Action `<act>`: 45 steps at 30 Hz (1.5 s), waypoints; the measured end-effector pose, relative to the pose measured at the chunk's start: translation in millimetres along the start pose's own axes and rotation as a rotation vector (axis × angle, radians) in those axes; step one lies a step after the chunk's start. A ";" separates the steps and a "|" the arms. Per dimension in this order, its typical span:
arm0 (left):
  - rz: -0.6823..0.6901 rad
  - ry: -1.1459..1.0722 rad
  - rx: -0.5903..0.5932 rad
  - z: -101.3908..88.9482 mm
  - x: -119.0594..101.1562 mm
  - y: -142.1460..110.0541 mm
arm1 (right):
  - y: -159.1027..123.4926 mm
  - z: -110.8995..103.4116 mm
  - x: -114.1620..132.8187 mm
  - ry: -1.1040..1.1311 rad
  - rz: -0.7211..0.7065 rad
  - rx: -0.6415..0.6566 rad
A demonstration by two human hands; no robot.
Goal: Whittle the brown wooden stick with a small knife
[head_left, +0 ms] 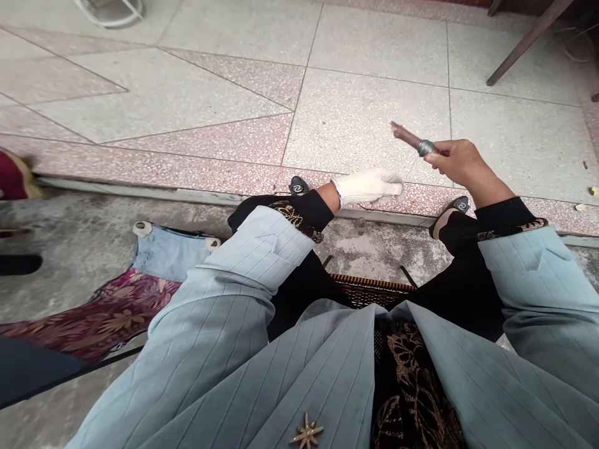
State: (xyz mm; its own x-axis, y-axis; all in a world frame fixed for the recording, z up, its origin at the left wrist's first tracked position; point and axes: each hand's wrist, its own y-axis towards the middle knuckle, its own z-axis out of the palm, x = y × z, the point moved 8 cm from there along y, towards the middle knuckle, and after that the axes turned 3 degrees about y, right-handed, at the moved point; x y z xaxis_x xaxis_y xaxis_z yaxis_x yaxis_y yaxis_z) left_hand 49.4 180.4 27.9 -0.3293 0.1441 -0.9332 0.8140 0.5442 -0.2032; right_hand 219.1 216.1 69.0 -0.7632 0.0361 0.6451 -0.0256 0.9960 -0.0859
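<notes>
My left hand [369,186] wears a white knit glove and hangs loosely curled over my left knee, with nothing visible in it. My bare right hand [456,159] is raised above my right knee and pinches a brown stick-like tool [412,138] with a metal ring round it. The tool's tip points up and to the left over the floor tiles. I sit in a pale blue striped jacket with black trousers. Both shoe tips [298,185] rest at the step's edge.
Patterned cloth [107,312] and a pale blue piece [168,249] lie on the concrete at left. A woven seat edge [374,288] shows between my knees. A wooden furniture leg [524,43] slants at top right. Terrazzo floor [355,106] stretches ahead.
</notes>
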 end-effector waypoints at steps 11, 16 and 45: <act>0.009 -0.029 -0.050 -28.3 -11.1 -10.7 | -36.5 47.3 31.0 0.229 -0.166 0.840; 0.099 -0.139 -0.048 -37.3 -21.9 -13.1 | -26.6 2.8 52.2 0.777 -0.158 0.302; 0.097 0.355 0.046 -21.0 -25.2 -15.2 | -69.8 62.4 40.9 0.251 -0.250 0.873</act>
State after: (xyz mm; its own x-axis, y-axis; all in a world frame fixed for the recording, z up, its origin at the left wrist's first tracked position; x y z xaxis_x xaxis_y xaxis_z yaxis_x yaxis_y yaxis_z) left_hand 35.2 185.9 60.8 -0.3887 0.4753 -0.7893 0.8676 0.4772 -0.1398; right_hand 149.4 142.9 54.0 -0.5115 -0.0530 0.8576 -0.7225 0.5668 -0.3959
